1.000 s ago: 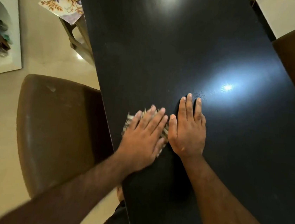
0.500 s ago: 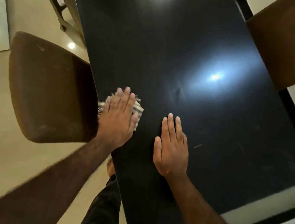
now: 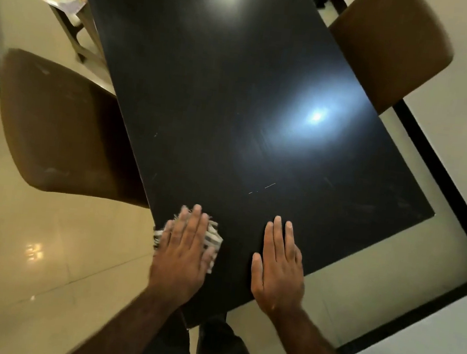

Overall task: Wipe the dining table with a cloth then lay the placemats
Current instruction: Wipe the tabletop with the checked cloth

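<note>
Wiping: left hand (image 3: 184, 254) flat on cloth (image 3: 213, 237) | right hand (image 3: 279, 265) flat on table (image 3: 235, 95) | cloth soft, light; press its middle, under the palm

We see a home dining room: a dark dining table (image 3: 220, 102) under our right hand (image 3: 279, 272), one brown padded chair (image 3: 57, 127) left of our left hand (image 3: 182, 255), another chair (image 3: 393, 43) beyond the right, glossy floor tiles (image 3: 42, 257).

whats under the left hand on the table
A striped, fringed cloth, pressed flat against the dark table by the left hand. Only the cloth's edges show beside the fingers; its middle is covered by the hand.
</note>
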### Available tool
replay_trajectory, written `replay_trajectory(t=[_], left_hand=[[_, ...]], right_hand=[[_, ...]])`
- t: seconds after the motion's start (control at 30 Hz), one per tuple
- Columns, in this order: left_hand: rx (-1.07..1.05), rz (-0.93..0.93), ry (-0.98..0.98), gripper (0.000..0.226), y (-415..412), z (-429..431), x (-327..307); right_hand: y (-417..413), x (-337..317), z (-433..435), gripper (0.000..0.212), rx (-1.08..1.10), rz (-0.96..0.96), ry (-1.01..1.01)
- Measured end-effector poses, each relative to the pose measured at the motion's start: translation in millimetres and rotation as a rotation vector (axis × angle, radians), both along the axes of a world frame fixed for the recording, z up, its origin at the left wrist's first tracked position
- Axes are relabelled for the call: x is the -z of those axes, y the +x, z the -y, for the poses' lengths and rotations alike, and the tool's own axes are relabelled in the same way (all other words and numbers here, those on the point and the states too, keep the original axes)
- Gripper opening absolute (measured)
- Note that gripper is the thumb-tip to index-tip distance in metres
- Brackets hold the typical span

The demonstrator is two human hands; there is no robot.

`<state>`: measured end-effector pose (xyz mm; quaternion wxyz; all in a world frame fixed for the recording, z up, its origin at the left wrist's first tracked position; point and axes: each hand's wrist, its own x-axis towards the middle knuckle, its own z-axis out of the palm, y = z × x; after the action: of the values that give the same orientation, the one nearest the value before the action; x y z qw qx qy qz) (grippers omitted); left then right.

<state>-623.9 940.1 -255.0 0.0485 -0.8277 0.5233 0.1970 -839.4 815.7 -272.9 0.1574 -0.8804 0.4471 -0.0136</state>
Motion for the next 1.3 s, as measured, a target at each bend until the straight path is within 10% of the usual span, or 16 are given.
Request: replay_trajectory(t=[0.23, 0.53, 0.9, 1.3], left_hand=[[-0.167, 0.023, -0.044, 0.081, 55.6, 68.3, -2.3], [0.262, -0.095, -0.09, 0.082, -27.7, 110.1, 8.1], [0.42, -0.115, 0.033, 0.146, -103.9, 97.2, 3.8], [0.322, -0.052, 0.048, 0.121, -252.2, 262.5, 6.2]], right_hand=[[-18.3, -8.1, -5.1, 0.074, -0.02, 0.002, 0.11], [-27.0, -17.3, 19.2, 0.076, 0.23, 0.058, 0.186], [-87.4, -2.9, 73.6, 0.081, 0.039, -0.049, 0.083], [-227.7, -27.0, 246.6, 0.084, 0.096, -0.125, 0.168]])
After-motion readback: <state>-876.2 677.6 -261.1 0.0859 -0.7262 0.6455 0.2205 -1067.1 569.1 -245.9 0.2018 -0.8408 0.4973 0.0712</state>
